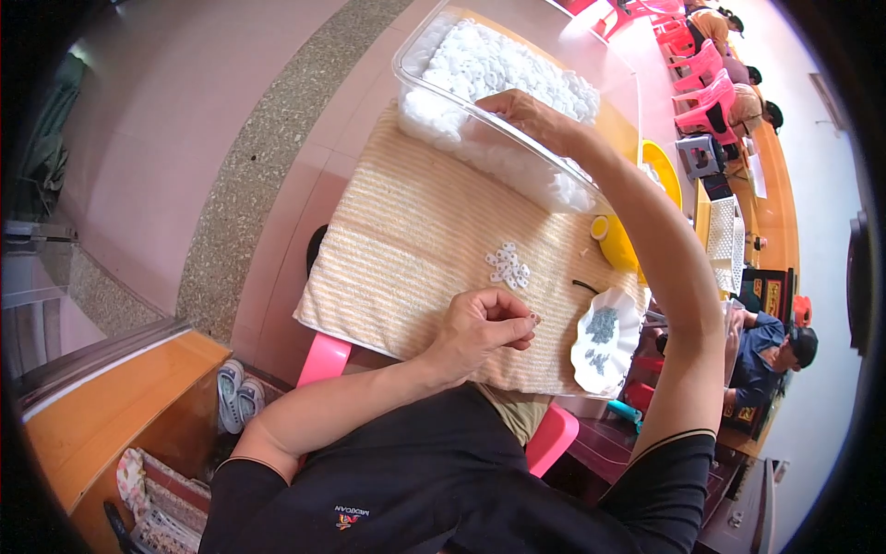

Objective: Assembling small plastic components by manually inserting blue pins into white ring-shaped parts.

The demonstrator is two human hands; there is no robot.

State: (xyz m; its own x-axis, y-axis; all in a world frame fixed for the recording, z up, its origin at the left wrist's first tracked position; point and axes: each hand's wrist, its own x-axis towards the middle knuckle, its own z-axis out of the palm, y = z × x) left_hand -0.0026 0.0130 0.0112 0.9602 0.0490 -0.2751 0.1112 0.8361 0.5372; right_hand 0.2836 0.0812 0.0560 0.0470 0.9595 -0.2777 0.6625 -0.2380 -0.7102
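My left hand (pixel 480 328) rests on the striped cloth (pixel 406 240), fingers pinched on a tiny dark piece at the fingertips. My right hand (pixel 531 115) reaches far forward into the clear plastic bin (pixel 420 46), among the heap of small white plastic parts (pixel 489 60); whether it grips any cannot be told. A small cluster of white parts (pixel 508 266) lies on the cloth just beyond my left hand. A white scalloped dish (pixel 604 337) with small grey pieces sits at the cloth's right edge.
A yellow bowl (pixel 664 166) and a small yellow cup (pixel 602 228) stand right of the bin. Pink stools (pixel 323 358) show under the table. Other people sit at the long table on the right (pixel 780 346). Shoes (pixel 235 392) lie on the floor at left.
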